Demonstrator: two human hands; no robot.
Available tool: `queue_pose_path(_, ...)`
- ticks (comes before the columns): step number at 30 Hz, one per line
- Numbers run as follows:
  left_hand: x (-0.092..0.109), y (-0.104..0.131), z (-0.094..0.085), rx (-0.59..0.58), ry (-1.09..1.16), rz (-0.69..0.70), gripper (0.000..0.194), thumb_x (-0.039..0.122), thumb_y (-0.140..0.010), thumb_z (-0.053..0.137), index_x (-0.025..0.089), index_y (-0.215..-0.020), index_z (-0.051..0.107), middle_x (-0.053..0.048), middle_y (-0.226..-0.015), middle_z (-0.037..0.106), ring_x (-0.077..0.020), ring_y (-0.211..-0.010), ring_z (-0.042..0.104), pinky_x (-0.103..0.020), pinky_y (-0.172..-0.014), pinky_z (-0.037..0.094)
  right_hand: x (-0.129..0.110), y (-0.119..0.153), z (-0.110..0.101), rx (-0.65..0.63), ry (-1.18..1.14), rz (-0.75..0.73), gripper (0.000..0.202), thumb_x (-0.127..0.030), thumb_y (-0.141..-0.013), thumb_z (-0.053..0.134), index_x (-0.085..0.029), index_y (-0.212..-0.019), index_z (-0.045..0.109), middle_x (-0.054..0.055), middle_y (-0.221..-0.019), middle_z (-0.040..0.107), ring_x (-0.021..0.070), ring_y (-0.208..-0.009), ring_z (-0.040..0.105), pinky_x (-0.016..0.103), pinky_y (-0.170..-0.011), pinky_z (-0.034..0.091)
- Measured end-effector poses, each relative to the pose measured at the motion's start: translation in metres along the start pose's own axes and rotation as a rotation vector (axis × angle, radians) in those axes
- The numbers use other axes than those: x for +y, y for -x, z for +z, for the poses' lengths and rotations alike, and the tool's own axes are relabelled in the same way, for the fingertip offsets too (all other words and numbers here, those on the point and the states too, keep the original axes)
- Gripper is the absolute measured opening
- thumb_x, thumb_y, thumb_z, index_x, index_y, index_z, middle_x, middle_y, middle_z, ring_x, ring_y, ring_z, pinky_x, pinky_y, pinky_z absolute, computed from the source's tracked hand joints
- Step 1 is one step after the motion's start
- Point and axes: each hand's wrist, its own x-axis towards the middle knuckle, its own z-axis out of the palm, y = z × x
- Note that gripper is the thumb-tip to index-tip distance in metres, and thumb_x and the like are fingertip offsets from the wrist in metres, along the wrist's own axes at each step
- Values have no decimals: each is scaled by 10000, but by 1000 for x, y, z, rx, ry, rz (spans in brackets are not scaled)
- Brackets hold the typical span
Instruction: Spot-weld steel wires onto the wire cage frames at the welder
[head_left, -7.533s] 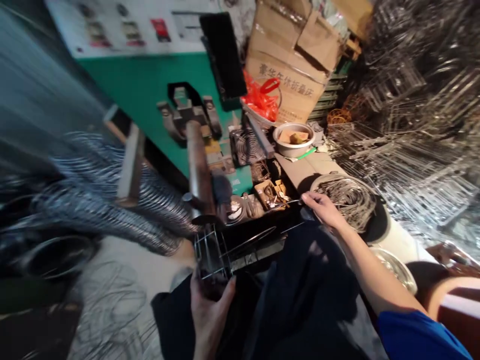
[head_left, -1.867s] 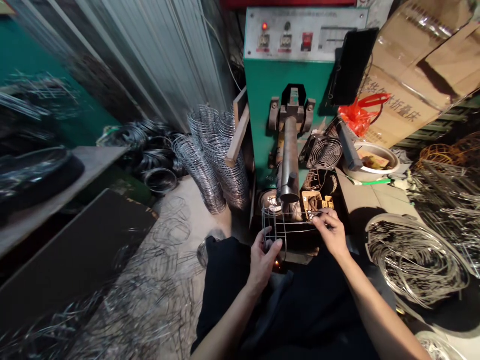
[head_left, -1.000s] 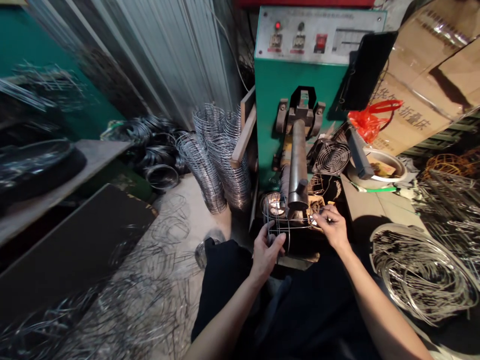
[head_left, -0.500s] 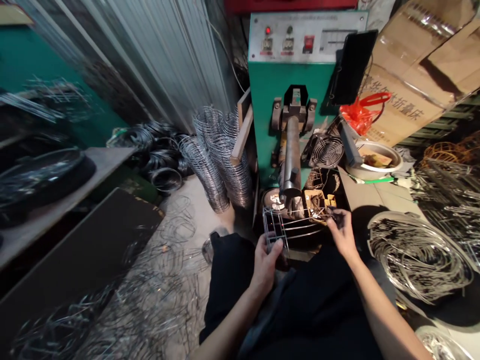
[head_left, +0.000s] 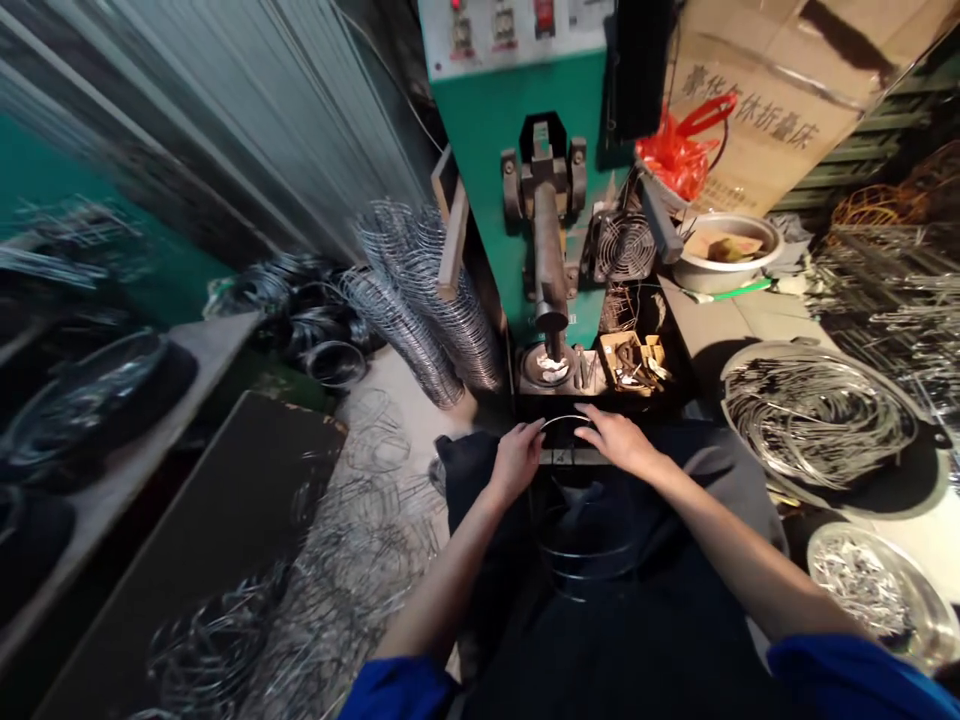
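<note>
Curved wire [head_left: 566, 418], one piece seen as a shallow arc, spans between two hands in the head view. At its left end, the left hand [head_left: 517, 455] pinches it between thumb and fingers. The right hand [head_left: 619, 440] has thumb and fingers parted, with the wire's right end running between them; whether it grips cannot be told. Below, about three wire arcs [head_left: 589, 578] show against the dark clothing [head_left: 600, 650] on the lap; whether they join the upper one is unclear.

One green machine [head_left: 480, 130] stands ahead, with one thick steel arm [head_left: 547, 250] pointing toward the person. Under it, one black tray [head_left: 600, 405] bears one round dish [head_left: 534, 380] and two small cartons [head_left: 611, 345]. The tray's front edge lies just beyond the fingertips, and a gap separates both hands from the arm's end. On the left, at least two columns of wire rings [head_left: 405, 335] lean near the machine, and loose wires [head_left: 375, 520] spread over the floor. On the right, one wide tub [head_left: 731, 375] of wires and one shallow bowl [head_left: 919, 580] sit well apart from the right hand.
</note>
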Motion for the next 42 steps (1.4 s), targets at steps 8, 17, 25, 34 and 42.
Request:
queue_pose_path(8, 8, -25, 1, 38, -75, 94, 257, 269, -946, 516, 194, -1079, 723, -133, -992, 730, -250, -879, 688, -365, -842, 514, 5, 14, -25, 196, 243, -23, 403, -345, -992, 437, -270, -1356, 596, 101, -1071, 740, 273, -926, 704, 354, -820, 519)
queue_pose_path(17, 34, -61, -30, 40, -206, 161, 218, 239, -951, 531, 189, -1027, 728, -84, -926, 759, -203, -793, 699, -271, -725, 477, -34, -22, -68, 118, 424, -21, 420, -391, -1013, 392, -217, -1295, 650, 120, -924, 760, 269, -876, 718, 323, -783, 514)
queue_pose_path(25, 39, -72, -39, 21, -329, 153, 212, 213, -956, 503, 184, -972, 713, -66, -827, 743, -172, -720, 677, -238, -676, 434, -48, -38, -80, 84, 447, -30, 391, -396, -1014, 389, -220, -1187, 693, 101, -894, 758, 229, -841, 717, 283, -777, 495)
queue_pose_path(34, 48, -81, -45, 5, -390, 115, 227, 204, -947, 470, 184, -903, 692, -55, -730, 696, -164, -646, 629, -245, -600, 347, -46, -48, -85, 120, 314, -116, 331, -356, -996, 446, -197, -1074, 726, 84, -901, 758, 220, -824, 716, 261, -758, 484)
queue_pose_path(42, 44, -83, -48, 9, -351, 119, 238, 224, -952, 457, 186, -912, 689, -42, -693, 665, -149, -602, 588, -240, -597, 342, -50, -53, -87, 98, 302, -84, 307, -344, -984, 474, -207, -1093, 726, 82, -954, 753, 200, -829, 710, 245, -765, 491)
